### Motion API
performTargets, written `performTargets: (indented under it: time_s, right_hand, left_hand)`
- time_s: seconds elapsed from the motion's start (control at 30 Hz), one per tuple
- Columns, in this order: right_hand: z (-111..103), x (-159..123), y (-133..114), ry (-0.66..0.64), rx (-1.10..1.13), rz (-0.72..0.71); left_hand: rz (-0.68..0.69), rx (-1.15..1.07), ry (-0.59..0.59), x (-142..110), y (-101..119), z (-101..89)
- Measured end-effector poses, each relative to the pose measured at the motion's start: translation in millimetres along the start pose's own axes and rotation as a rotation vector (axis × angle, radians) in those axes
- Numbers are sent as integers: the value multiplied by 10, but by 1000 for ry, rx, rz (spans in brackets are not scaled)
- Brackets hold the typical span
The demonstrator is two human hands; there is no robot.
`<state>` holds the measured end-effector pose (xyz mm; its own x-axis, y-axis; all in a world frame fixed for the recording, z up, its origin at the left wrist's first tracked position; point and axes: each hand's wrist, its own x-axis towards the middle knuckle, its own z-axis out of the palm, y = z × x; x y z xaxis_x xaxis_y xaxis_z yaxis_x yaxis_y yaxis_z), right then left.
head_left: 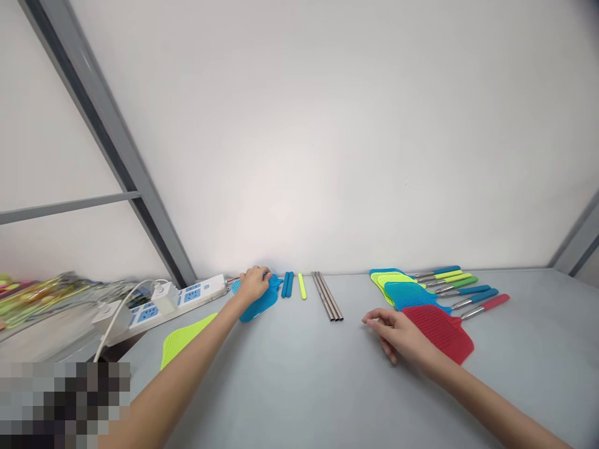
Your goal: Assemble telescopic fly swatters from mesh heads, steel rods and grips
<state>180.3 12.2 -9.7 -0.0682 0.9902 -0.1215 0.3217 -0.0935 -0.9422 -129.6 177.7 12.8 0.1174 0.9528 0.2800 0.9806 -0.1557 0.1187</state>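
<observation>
Left hand [253, 285] closed on blue swatter head [259, 304]; right hand [397, 337] open beside red swatter head [442, 333]. Steel tubes [327, 297] lie loose; assembled swatters [407, 295] lie rightward.

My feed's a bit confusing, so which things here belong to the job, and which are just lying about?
Things:
left hand, holding a blue plastic fly swatter head
right hand, empty, beside a red fly swatter
blue grips
lime grip
steel tubes

Rest:
cyan and lime fly swatters
lime swatter head
white power strip
plastic-wrapped bundle
</observation>
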Motion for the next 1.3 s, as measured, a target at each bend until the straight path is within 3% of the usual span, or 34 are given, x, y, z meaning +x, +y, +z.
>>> performTargets:
  time_s: [0.1, 0.27, 0.4, 0.53, 0.77, 0.93, 1.13, 1.3]
  right_hand:
    - [112, 158, -25, -92, -39, -2]
    - [269, 361, -82, -105, -90, -70]
    - [317, 416, -98, -78, -224, -69]
    - [307, 406, -98, -50, -289, -51]
    - [283, 472, -83, 89, -417, -20]
    - [199, 593, -86, 89, -534, 14]
    - [60, 541, -137, -85, -588, -41]
    - [-36, 304, -123, -304, -499, 30]
  left_hand:
    - [25, 12, 29, 59, -56, 139]
    - [62, -9, 129, 29, -195, 287]
    - [82, -40, 205, 2, -238, 277]
    - [152, -82, 223, -25, -120, 179]
    - [445, -155, 78, -186, 340, 19]
    - [572, -149, -32, -348, 629, 4]
    - [514, -137, -107, -495, 731, 45]
    - [449, -183, -174, -594, 744, 12]
